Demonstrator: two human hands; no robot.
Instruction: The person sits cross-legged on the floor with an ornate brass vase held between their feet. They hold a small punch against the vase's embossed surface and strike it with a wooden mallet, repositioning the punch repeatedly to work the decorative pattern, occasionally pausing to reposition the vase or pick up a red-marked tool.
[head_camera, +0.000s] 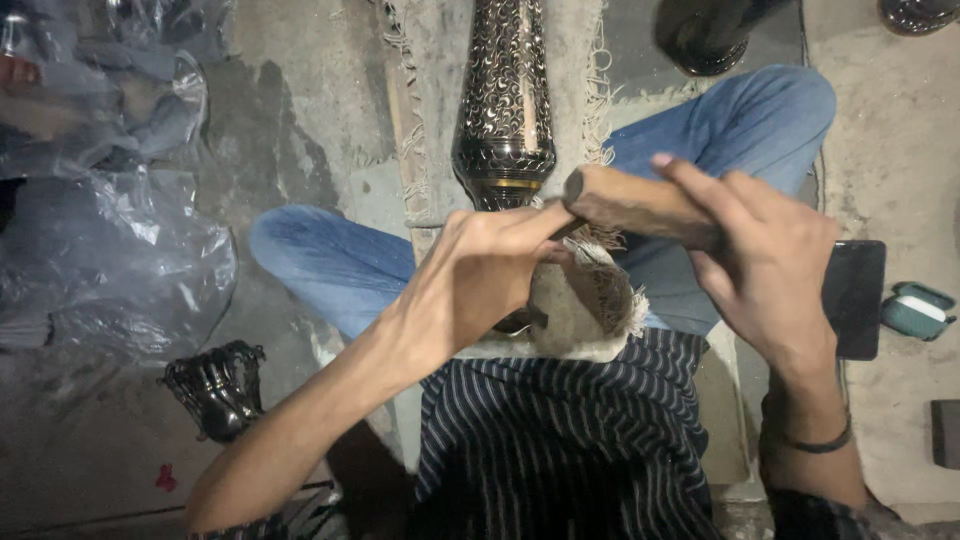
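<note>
A tall dark metal vase (505, 100) with fine engraved patterns lies between my crossed legs on a frayed cloth (590, 305). My left hand (480, 280) is closed near the vase's base, pinching a thin dark metal tool (567, 229) whose tip is hidden by my fingers. My right hand (770, 260) grips a thick wooden mallet (630, 200). The mallet's head is right at the top of the thin tool, just above my left fingertips. A dark band is on my right wrist.
Crumpled clear plastic sheet (110, 240) fills the left side. A small dark ornate metal piece (215, 385) stands by my left knee. A black phone (855, 295) and a teal earbud case (915, 312) lie to the right. Dark vessels (705, 35) stand at the top.
</note>
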